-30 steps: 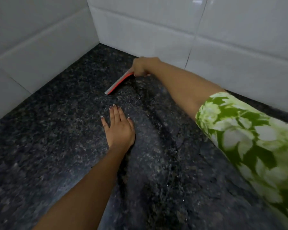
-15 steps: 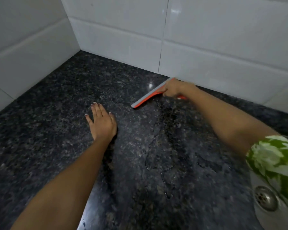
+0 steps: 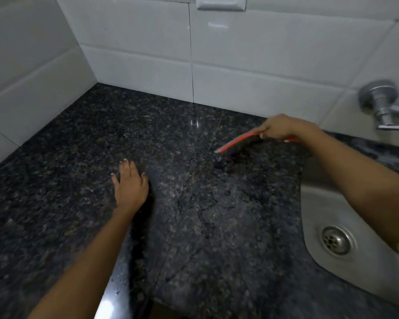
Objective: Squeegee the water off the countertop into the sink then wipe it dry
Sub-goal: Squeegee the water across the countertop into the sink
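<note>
My right hand grips an orange squeegee whose blade rests on the dark speckled granite countertop, a short way left of the steel sink. A thin film of water with ragged edges spreads over the counter between the blade and the front edge. My left hand lies flat on the counter, fingers spread, holding nothing, well left of the squeegee. The drain shows in the sink bowl at the right.
White tiled walls close the counter at the back and left, meeting in a corner. A metal tap juts from the wall above the sink. A white wall outlet sits at the top. The counter's front edge runs along the bottom.
My right hand has dragged the squeegee from the back corner rightward across the counter toward the sink. The view has swung right, showing the sink and tap. My left hand stays flat.
</note>
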